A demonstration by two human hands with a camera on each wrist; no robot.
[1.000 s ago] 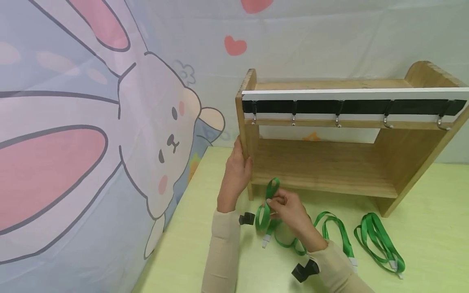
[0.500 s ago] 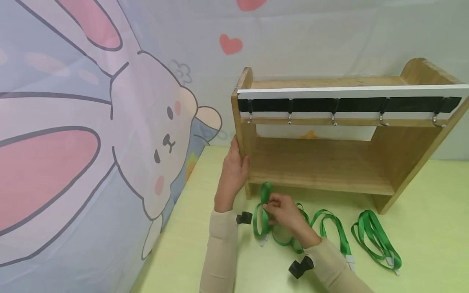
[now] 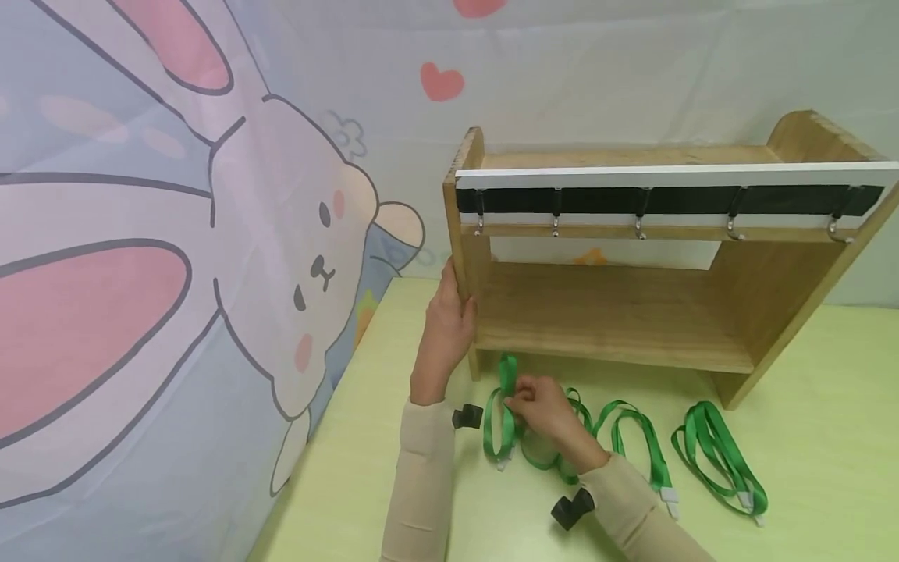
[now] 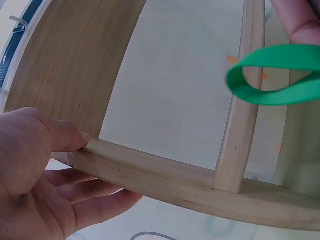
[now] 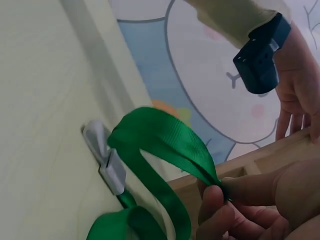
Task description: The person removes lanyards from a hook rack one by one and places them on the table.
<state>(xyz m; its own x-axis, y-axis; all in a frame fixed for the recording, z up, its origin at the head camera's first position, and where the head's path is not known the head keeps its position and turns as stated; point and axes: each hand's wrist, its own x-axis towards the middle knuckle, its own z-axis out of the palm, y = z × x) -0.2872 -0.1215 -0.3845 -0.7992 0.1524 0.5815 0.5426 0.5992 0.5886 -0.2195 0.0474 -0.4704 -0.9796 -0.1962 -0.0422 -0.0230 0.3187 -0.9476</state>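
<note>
My left hand (image 3: 444,336) grips the left side panel of a small wooden shelf (image 3: 618,312). In the left wrist view its thumb lies on one face of the panel edge and the fingers on the other. In front of the shelf, my right hand (image 3: 548,410) pinches a green lanyard (image 5: 155,130) between thumb and fingers. A loop of the strap stands up above the fingertips, and the rest hangs down in a wide loop. Beside the hanging strap, a pale clip (image 5: 114,172) shows in the right wrist view; which lanyard it belongs to, I cannot tell.
Several metal hooks (image 3: 641,226) line a black strip on the shelf's white front bar. More green lanyards lie on the yellow-green table: one (image 3: 579,410) partly behind my right hand, another (image 3: 656,460) right of it, and a folded one (image 3: 730,453) farther right. A printed cloth (image 3: 316,234) hangs behind.
My right hand has come down slightly with the lanyard, and its upper loop sits lower and narrower. The left hand keeps its grip on the shelf. The head view has shifted a little.
</note>
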